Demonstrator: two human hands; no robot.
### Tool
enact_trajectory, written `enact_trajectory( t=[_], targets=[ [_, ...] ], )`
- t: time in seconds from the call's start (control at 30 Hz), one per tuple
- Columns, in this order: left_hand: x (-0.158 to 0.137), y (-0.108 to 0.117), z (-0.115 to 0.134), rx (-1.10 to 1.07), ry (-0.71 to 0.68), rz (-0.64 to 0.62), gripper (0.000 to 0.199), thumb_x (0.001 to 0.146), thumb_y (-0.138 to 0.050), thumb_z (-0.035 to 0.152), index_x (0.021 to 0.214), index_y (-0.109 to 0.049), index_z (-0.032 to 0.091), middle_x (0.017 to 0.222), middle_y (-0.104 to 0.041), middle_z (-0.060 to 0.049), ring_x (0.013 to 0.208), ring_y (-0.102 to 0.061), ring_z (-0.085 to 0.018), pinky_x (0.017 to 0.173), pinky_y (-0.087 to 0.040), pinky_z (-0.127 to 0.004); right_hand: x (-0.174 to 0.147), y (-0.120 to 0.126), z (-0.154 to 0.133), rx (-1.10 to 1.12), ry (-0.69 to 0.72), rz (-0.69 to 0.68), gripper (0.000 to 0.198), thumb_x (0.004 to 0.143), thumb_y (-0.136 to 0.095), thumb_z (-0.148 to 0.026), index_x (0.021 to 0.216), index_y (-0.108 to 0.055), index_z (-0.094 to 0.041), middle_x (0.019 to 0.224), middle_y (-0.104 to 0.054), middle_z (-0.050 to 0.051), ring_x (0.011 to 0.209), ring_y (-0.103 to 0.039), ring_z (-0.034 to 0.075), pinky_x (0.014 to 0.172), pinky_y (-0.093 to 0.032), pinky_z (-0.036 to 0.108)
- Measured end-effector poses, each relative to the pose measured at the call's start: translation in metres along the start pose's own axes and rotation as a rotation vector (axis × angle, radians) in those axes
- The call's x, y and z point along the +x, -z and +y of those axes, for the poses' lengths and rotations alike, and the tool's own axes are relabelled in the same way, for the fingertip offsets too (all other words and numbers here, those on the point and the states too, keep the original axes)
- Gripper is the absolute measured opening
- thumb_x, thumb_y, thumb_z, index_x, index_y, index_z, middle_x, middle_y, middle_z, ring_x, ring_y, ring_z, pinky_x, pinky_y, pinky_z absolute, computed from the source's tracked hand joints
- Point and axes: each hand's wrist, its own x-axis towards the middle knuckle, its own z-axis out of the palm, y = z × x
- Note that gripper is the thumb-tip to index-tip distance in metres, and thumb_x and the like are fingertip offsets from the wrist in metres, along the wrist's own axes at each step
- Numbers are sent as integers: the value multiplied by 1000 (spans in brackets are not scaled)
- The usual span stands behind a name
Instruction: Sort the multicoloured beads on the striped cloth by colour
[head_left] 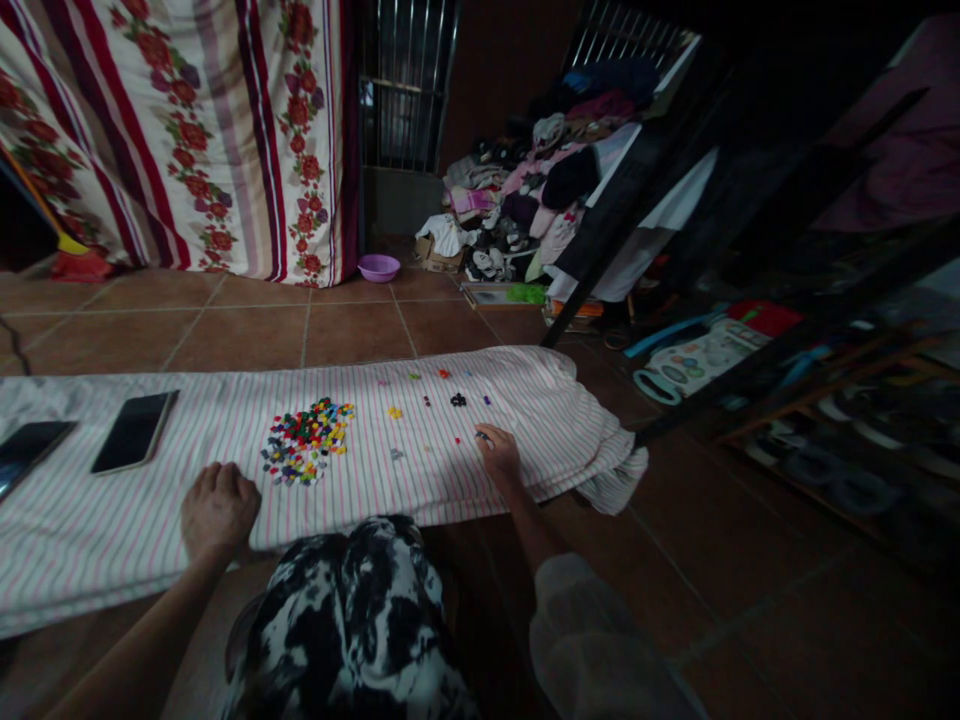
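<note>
My right hand (pixel 501 455) is over the right part of the striped cloth (pixel 420 490), its fingers pinched. A small dark piece (pixel 485 437) shows at the fingertips, too small to name exactly. Just left of them lies a single red piece (pixel 457 440). My left hand (pixel 220 508) rests closed on the cloth, knuckles up; whatever may be inside it is hidden. A heap of small coloured pieces (pixel 307 440) spreads beyond and right of the left hand. Between heap and right hand sit little groups: yellow (pixel 394 412), grey (pixel 397 454), black (pixel 458 400) and orange (pixel 444 374).
Two phones lie at the left, one nearer the heap (pixel 135 432), the other at the edge (pixel 30 450). A purple basin (pixel 379 267) stands on the tiled floor by a flowered curtain (pixel 225 140). Piled clothes (pixel 540 190) and a dark post (pixel 600 255) are beyond.
</note>
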Motion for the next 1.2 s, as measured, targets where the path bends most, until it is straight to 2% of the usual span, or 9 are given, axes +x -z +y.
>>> enact_trajectory(
  t=[0.23, 0.5, 0.73, 0.97, 1.2],
  targets=[
    [-1, 1, 1, -41, 18, -11, 27, 81, -43, 25, 98, -62, 18, 98, -65, -13, 109, -58, -30, 98, -43, -44, -3, -1, -2, -5, 6, 20, 34, 87, -44, -29, 97, -75, -19, 105, -75, 10, 100, -67, 24, 97, -49, 41],
    [0, -1, -2, 28, -9, -15, 37, 88, -35, 29, 104, -63, 11, 108, -65, -19, 113, -57, -31, 100, -44, -43, -4, -2, -4, -55, 4, -4, 40, 85, -41, -22, 108, -74, -19, 112, -74, 9, 105, -63, 23, 100, -47, 41],
    [1, 4, 0, 13, -4, -43, 33, 88, -34, 29, 97, -62, 15, 103, -63, -16, 111, -57, -30, 98, -44, -41, -4, -1, -6, -52, -50, 31, 41, 84, -41, -24, 110, -73, -19, 110, -73, 9, 104, -61, 24, 98, -49, 39],
    [-1, -2, -2, -32, 7, -11, 30, 85, -37, 28, 100, -62, 17, 104, -64, -15, 117, -55, -32, 103, -42, -46, -2, 2, -5, 5, -103, 33, 43, 81, -40, -25, 108, -73, -21, 109, -74, 8, 103, -62, 24, 99, -49, 41],
    [-1, -4, -4, -33, -16, 7, 33, 86, -38, 28, 103, -63, 13, 109, -64, -18, 116, -56, -32, 104, -42, -46, -1, 1, -1, 79, -191, 79, 47, 80, -37, -25, 110, -73, -17, 111, -73, 11, 106, -62, 25, 100, -49, 42]
  ],
)
